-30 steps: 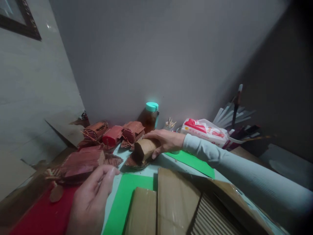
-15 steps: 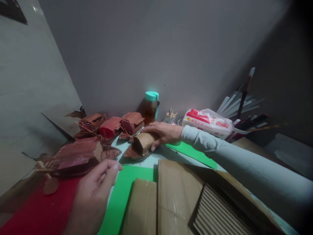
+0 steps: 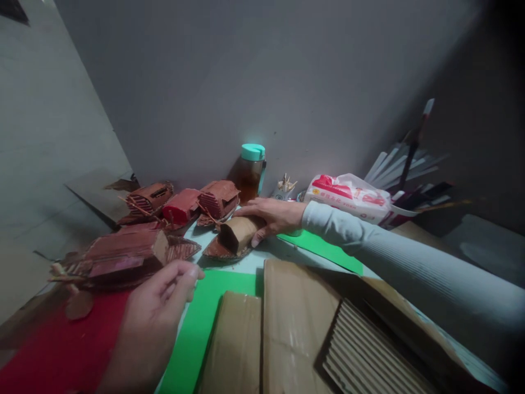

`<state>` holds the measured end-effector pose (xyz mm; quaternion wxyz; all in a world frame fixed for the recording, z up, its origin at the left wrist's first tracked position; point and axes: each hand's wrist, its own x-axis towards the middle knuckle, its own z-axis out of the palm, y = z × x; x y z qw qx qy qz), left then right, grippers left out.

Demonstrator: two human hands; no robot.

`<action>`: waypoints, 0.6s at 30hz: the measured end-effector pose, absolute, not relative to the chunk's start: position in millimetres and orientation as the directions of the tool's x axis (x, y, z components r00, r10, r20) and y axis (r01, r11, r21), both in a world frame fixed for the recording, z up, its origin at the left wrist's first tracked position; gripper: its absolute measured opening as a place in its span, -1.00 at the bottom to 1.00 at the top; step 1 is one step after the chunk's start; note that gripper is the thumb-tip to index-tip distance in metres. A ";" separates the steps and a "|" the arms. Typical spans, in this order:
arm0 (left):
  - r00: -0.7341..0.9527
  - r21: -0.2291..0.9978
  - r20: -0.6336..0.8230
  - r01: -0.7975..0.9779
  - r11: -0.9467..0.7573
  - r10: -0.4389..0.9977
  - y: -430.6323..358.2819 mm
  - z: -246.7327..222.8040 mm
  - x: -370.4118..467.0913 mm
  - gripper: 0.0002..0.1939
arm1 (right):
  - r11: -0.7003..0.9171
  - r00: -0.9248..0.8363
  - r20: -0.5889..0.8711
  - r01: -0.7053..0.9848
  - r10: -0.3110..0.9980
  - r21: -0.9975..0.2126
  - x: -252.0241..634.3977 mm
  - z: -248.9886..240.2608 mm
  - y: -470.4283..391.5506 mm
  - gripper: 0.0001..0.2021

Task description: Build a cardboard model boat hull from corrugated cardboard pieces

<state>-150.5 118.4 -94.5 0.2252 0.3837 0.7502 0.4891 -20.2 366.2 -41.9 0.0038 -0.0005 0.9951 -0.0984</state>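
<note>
My right hand (image 3: pixel 276 216) grips a small cardboard model boat (image 3: pixel 241 232) from its right side, fingers over the plain brown arched canopy and thumb at its side. The boat's reddish-brown pointed bow faces left, and its far end is hidden behind the hand. Lower down, my left hand (image 3: pixel 162 312) is loosely curled, thumb against index finger, with nothing visible in it. Just beyond that hand lies a larger reddish-brown model boat (image 3: pixel 123 254) with a boxy canopy. Several similar painted boats (image 3: pixel 219 200) stand behind it.
Folded cardboard (image 3: pixel 301 323) and a corrugated piece (image 3: pixel 373 350) fill the front. Green sheets (image 3: pixel 194 323) and a red sheet (image 3: pixel 69 350) lie beneath. Along the wall stand a turquoise-lidded bottle (image 3: pixel 251 172), a cup of small sticks (image 3: pixel 284 189), a tissue pack (image 3: pixel 348 194) and several long strips (image 3: pixel 394 167).
The camera view has shifted slightly, so everything sits a little higher in the picture. Both hands keep nearly the same pose, the right one still on the boat.
</note>
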 end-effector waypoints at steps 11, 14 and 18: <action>-0.599 0.860 0.175 0.479 0.175 0.781 114.2 -90.5 -144.0 -0.71 | 0.977 -1.000 -0.006 -0.022 -0.024 -0.210 -17.7 -37.6 365.7 -0.26; -0.601 0.867 0.172 0.468 0.170 0.780 114.3 -89.8 -144.3 -0.72 | 0.974 -1.000 0.011 -0.022 -0.020 -0.225 -16.3 -38.8 364.9 -0.27; -0.615 0.873 0.162 0.454 0.178 0.772 114.3 -91.2 -144.7 -0.71 | 0.969 -0.999 0.024 -0.026 -0.020 -0.246 -15.3 -40.0 363.9 -0.31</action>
